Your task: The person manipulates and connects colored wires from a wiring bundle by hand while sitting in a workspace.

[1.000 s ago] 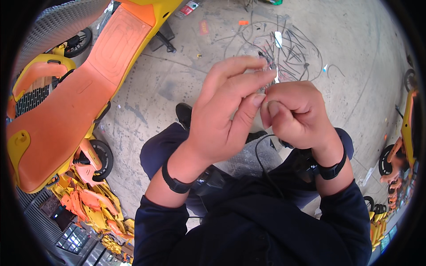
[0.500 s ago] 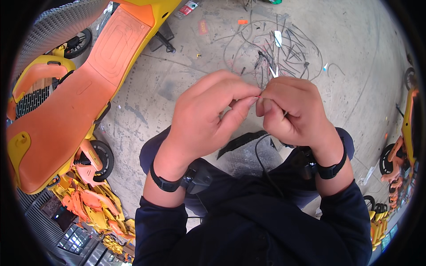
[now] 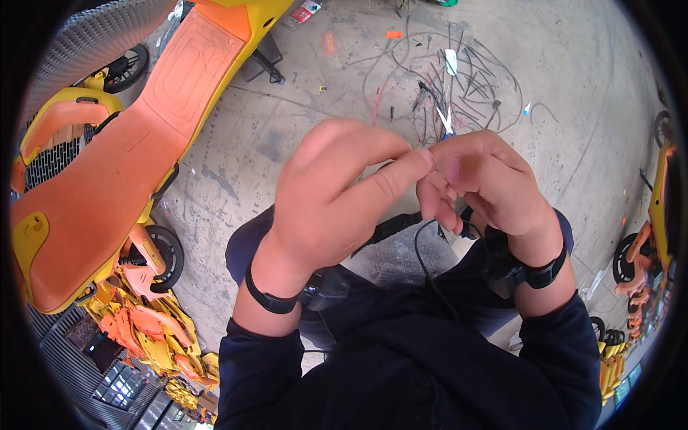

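My left hand (image 3: pixel 344 190) is closed, thumb and forefinger pinched at the fingertips of my right hand (image 3: pixel 484 183). My right hand is curled, its thumb near the left fingertips and its lower fingers bent. What they pinch is too small to make out, perhaps a fine thread or wire. Just beyond my hands on the floor lies a pair of scissors (image 3: pixel 445 120) with pale blades, among a loose tangle of black and red wires (image 3: pixel 473 79). A white object (image 3: pixel 451 61) lies in that tangle. A black cable (image 3: pixel 421 261) runs below my hands over crumpled clear plastic wrap (image 3: pixel 387 261) between my legs.
An orange and yellow scooter body (image 3: pixel 172 107) stands close on my left, with a black wheel (image 3: pixel 165 254) and a pile of yellow and orange panels (image 3: pixel 147 330) below. More scooters (image 3: pixel 656 208) line the right rim. A small orange piece (image 3: pixel 393 34) lies on the concrete floor (image 3: pixel 265 136) ahead.
My left hand has lowered and shifted left since a second ago, its raised fingers now curled inward. My right hand has rotated, its thumb moving up toward the left fingertips.
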Available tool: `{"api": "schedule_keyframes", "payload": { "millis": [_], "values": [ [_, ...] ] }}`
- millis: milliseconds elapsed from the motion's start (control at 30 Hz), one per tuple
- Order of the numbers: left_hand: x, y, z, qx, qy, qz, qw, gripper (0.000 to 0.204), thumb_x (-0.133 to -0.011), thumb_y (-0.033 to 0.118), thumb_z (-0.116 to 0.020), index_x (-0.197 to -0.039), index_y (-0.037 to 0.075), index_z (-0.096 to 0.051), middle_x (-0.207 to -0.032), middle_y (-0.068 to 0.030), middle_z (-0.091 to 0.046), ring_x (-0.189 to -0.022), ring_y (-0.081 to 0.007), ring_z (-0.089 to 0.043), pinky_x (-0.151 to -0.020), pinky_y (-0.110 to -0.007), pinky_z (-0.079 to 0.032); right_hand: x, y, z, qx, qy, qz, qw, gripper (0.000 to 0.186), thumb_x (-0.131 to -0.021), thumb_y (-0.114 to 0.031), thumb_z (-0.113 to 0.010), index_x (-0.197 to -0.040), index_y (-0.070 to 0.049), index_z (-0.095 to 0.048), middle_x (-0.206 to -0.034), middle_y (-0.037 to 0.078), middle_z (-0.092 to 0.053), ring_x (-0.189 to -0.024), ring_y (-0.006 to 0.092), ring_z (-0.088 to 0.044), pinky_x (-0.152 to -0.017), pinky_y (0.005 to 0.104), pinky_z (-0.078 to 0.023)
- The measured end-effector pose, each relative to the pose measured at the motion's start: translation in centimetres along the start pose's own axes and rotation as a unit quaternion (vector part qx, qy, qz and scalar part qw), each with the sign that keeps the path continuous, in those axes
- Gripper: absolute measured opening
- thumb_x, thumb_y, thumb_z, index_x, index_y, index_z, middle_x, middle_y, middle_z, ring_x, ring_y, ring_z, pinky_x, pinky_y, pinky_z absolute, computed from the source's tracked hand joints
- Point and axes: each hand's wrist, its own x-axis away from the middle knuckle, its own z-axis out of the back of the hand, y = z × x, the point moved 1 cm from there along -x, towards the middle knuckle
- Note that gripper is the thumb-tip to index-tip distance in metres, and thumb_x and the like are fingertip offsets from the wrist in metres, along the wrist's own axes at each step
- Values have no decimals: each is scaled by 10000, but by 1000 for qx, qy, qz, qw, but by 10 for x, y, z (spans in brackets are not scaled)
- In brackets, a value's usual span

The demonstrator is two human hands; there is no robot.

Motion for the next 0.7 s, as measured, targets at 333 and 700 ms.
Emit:
{"api": "schedule_keyframes", "payload": {
  "millis": [333, 700],
  "values": [
    [1, 8, 1, -7, 25, -8, 1000, 315, -643, 94, -716, -957, 79, -710, -888, -53, -658, -763, -222, -607, -667, -313, -467, 3, -3, 0, -35, -28, -43, 998, 300, -864, -163, -473, -750, 43, -660, -632, 79, -618, -497, 121, -554, -445, 245, -443],
    [1, 16, 1, -44, 42, -21, 998, 352, -603, 7, -713, -945, 94, -721, -906, -37, -653, -781, -220, -618, -699, -318, -505, 1, 6, 2, -155, -82, -35, 984, 301, -831, -128, -459, -766, 99, -645, -631, 167, -622, -476, 197, -562, -432, 272, -453]
  ]
}}
